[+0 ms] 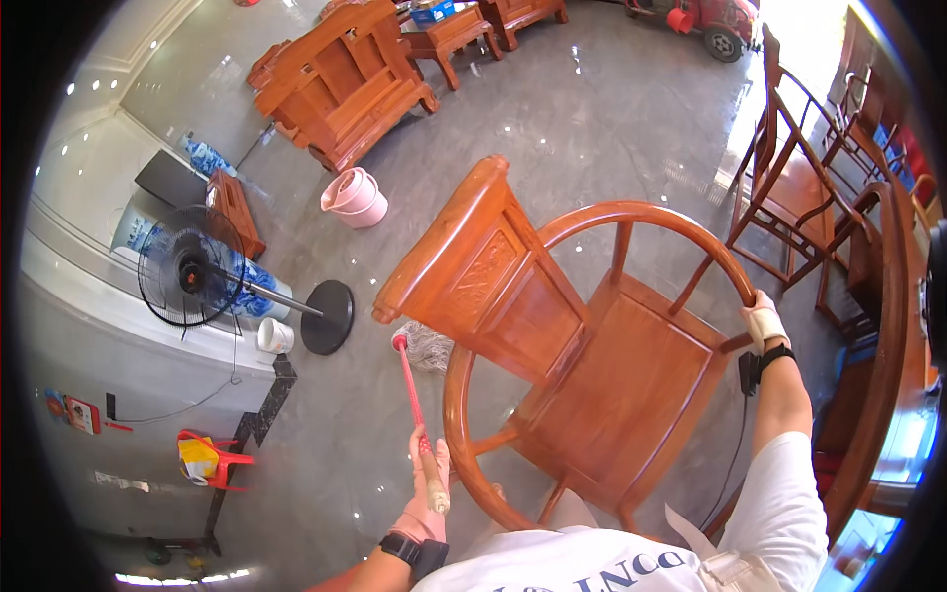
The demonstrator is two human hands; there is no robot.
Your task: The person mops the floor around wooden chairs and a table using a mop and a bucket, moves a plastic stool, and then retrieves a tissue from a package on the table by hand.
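Note:
A carved wooden armchair with a curved armrest rail stands in front of me, its seat facing up. My right hand, in a light glove or wrap, grips the right end of that rail. My left hand, in a pale pink glove, holds the handle of a string mop upright near its upper end. The mop's grey strands rest on the floor beside the chair's backrest, partly hidden behind it.
A pink bucket stands ahead on the left, near a wooden bench. A pedestal fan and a white pail are at left, with a small red chair further down. More wooden chairs and a long wooden table line the right.

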